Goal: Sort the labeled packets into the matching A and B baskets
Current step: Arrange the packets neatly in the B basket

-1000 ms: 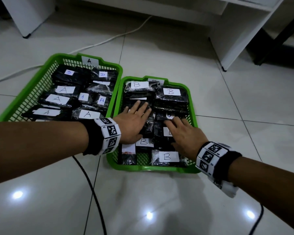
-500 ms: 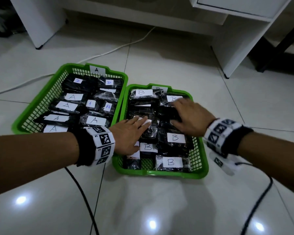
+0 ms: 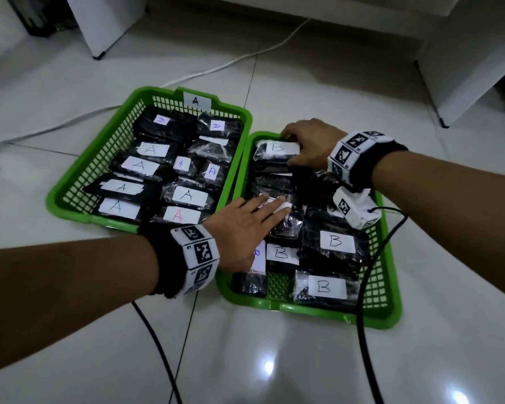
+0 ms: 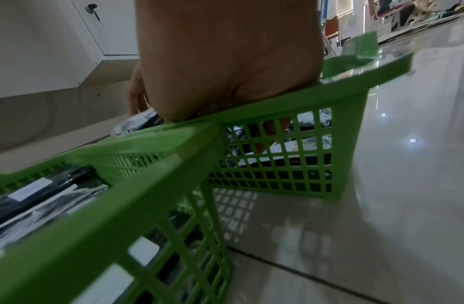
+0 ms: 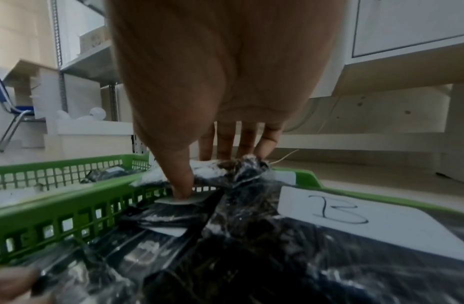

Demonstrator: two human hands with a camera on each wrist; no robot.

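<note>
Two bright green plastic lattice baskets sit on the glossy pale grey tiled floor [image 3: 274, 360], the left basket [image 3: 70, 196] carrying a white tag with a black A [image 3: 196, 101], the right basket [image 3: 388, 313] the same green. Both hold black packets in clear shiny wrap [image 3: 330, 252] with white paper labels: mostly black letters, one small blue A [image 3: 181, 163], one red A [image 3: 178, 214], black B marks [image 3: 323, 286] on the right. White wristbands with black square-code patterns [image 3: 200, 252] over black cuffs ring both wrists. A black cable [image 3: 158, 345] and a white cable [image 3: 216, 67] cross the floor beside white furniture [image 3: 461, 53]
</note>
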